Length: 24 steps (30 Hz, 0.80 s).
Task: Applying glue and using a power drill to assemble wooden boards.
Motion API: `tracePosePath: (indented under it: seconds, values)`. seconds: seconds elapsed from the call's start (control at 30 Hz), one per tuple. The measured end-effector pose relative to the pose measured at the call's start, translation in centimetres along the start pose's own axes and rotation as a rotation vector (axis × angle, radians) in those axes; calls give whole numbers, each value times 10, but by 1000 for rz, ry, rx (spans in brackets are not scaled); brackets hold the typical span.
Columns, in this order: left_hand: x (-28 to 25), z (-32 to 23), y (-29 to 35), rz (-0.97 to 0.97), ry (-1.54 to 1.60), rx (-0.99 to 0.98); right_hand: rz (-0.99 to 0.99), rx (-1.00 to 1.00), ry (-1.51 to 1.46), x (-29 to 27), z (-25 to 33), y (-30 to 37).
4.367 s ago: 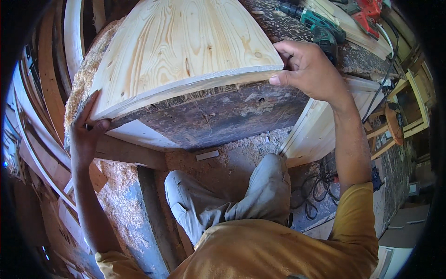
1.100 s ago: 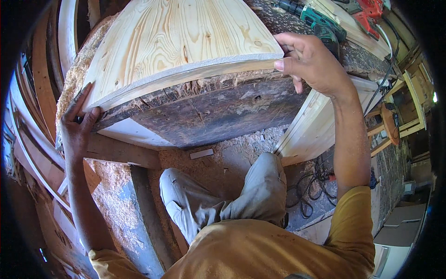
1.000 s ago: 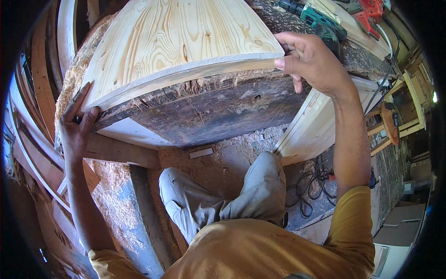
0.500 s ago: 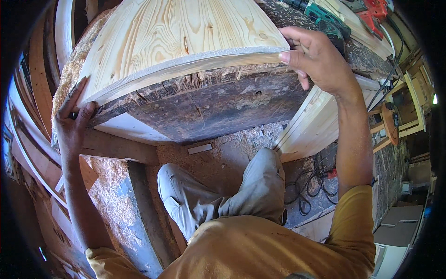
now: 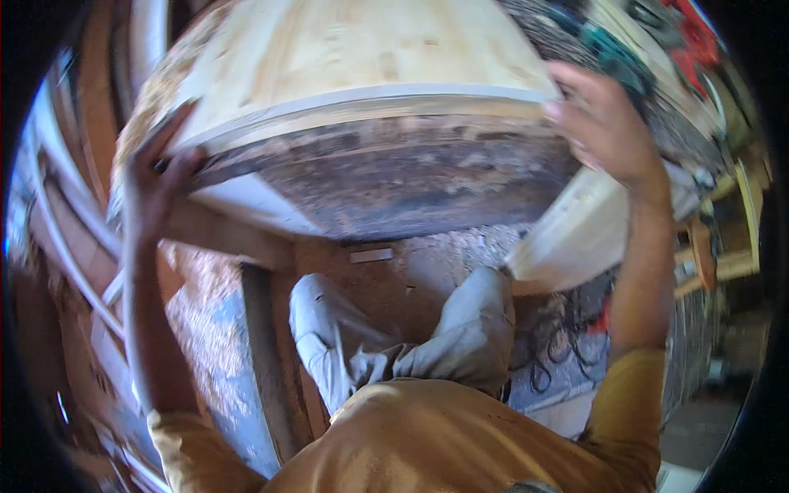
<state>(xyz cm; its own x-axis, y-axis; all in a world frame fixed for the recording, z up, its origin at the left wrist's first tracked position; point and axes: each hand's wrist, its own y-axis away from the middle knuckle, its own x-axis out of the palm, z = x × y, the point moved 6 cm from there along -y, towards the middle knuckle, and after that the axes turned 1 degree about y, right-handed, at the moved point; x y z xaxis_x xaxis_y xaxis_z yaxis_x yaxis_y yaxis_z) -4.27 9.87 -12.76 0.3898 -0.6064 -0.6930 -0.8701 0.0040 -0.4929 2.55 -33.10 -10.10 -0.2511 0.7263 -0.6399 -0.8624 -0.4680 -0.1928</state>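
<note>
A pale, knotty wooden panel point(image 5: 370, 57) lies on a thick, rough dark workbench point(image 5: 394, 185), its straight front edge towards me. My left hand point(image 5: 156, 172) holds the panel's near left corner, fingers along the side and thumb at the front edge. At the near right corner, my right hand point(image 5: 604, 123) grips the panel with bent fingers and thumb. Motion blurs both hands and the panel, and the panel's far end is out of view.
Sawdust heaps point(image 5: 168, 74) line the bench's left side. A green power tool point(image 5: 616, 57) and a red tool point(image 5: 694, 41) lie at the back right. Below right stand pale boards point(image 5: 575, 234), with a black cable point(image 5: 559, 349) on the floor. Long planks point(image 5: 103, 107) lean at left.
The view has shifted, so the panel, bench and both hands appear farther right and blurrier. Both hands stay at the panel's near corners.
</note>
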Motion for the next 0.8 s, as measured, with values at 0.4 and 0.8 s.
tracePosePath:
  seconds: [0.4, 0.8]
  values:
    - [4, -18, 4, -30, 54, 61, -236, 125, -72, 6, 6, -5]
    - [1, -38, -1, -81, -444, 386, -186, 160, -65, 0, -1, -11]
